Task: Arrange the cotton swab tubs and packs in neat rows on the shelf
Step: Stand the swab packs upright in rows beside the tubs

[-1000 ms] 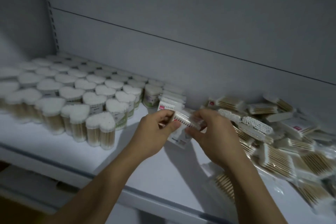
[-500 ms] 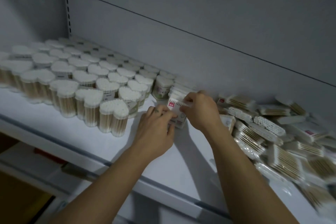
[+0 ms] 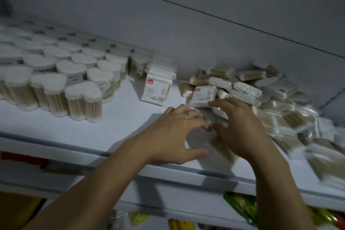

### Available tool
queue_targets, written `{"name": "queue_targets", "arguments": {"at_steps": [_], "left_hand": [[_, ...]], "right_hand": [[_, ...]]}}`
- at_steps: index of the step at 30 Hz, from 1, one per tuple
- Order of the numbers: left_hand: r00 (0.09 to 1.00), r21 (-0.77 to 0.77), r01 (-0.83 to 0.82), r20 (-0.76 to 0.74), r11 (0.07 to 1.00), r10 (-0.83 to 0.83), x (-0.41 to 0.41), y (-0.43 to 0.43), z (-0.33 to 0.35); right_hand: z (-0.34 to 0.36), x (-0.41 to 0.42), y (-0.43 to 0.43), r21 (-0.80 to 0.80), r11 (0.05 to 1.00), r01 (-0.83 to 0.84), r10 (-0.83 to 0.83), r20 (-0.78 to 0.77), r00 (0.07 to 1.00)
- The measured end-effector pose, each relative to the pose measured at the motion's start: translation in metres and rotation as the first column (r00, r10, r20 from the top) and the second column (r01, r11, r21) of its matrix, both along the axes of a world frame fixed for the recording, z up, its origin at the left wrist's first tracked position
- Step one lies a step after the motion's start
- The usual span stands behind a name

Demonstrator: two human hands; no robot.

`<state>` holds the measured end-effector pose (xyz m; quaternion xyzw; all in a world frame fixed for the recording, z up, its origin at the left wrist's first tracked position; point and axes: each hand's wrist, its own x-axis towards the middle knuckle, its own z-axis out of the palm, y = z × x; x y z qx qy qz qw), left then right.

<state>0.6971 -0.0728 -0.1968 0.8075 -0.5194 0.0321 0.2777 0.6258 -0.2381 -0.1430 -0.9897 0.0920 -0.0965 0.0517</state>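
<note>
Flat clear-plastic pack of wooden-stick cotton swabs (image 3: 218, 150) lying down near the front lip of the white metal shelf (image 3: 74, 132), between the neat rows of clear heart-shaped tubs (image 3: 80, 97) on the left and the messy heap of loose packs (image 3: 242, 87) on the right. Left hand (image 3: 175, 132) curled round its left end, thumb tucked at the near edge. Right hand (image 3: 240, 127) spread loose over the far end, resting rather than clamping, though pretty blurry there. Probably weighs next to nothing: slick, crinkly wrapper, fairly stiff bundle inside. Best pinched by the two short ends, not the film, to avoid sliding or bending. Likely headed upright next to the standing white packs (image 3: 158, 87) with red labels, just beside the last tub.
</note>
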Motion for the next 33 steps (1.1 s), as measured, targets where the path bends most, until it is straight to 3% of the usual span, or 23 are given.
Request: {"name": "queue_targets", "arguments": {"at_steps": [3, 6, 14, 18, 20, 22, 25, 27, 29, 31, 33], "left_hand": [[0.991, 0.11, 0.073, 0.102, 0.991, -0.084, -0.012, -0.017, -0.001], [0.985, 0.159, 0.12, 0.103, 0.98, -0.137, -0.016, -0.029, -0.002], [0.979, 0.016, 0.189, 0.082, 0.982, -0.189, -0.006, -0.04, -0.012], [0.933, -0.025, 0.227, 0.293, 0.974, -0.21, -0.005, -0.046, -0.013], [0.926, -0.053, 0.226, 0.323, 0.973, -0.197, -0.003, -0.048, -0.008], [0.95, -0.129, 0.199, 0.269, 0.971, -0.159, -0.001, -0.046, 0.001], [0.994, -0.272, 0.097, -0.024, 0.957, -0.107, 0.002, -0.037, 0.016], [0.977, -0.308, 0.015, -0.199, 0.951, -0.079, 0.007, -0.032, 0.02], [0.96, -0.336, -0.068, -0.28, 0.939, -0.031, 0.012, -0.028, 0.021], [0.939, -0.365, -0.157, -0.344, 0.918, 0.024, 0.017, -0.022, 0.02], [0.897, -0.388, -0.241, -0.438, 0.889, 0.052, 0.021, -0.013, 0.018]], "right_hand": [[-0.009, -0.021, -0.014, 0.035, 0.997, 0.07, -0.072, 0.063, 0.995], [-0.015, -0.043, -0.022, 0.109, 0.99, 0.086, -0.104, 0.178, 0.979], [-0.047, -0.065, -0.027, 0.146, 0.987, 0.067, -0.097, 0.206, 0.974], [-0.054, -0.056, -0.026, 0.16, 0.985, 0.059, -0.096, 0.24, 0.966], [-0.051, -0.055, -0.024, 0.215, 0.976, 0.031, -0.097, 0.305, 0.947], [-0.044, -0.058, -0.022, 0.279, 0.96, -0.004, -0.11, 0.391, 0.914], [-0.035, -0.067, -0.019, 0.328, 0.942, -0.064, -0.067, 0.373, 0.925], [-0.03, -0.067, -0.011, 0.393, 0.91, -0.131, 0.006, 0.305, 0.952], [-0.03, -0.056, 0.0, 0.382, 0.909, -0.167, 0.055, 0.287, 0.956], [-0.03, -0.038, 0.012, 0.337, 0.928, -0.16, 0.043, 0.33, 0.943], [-0.03, -0.017, 0.019, 0.387, 0.91, -0.145, -0.015, 0.383, 0.924]]}}
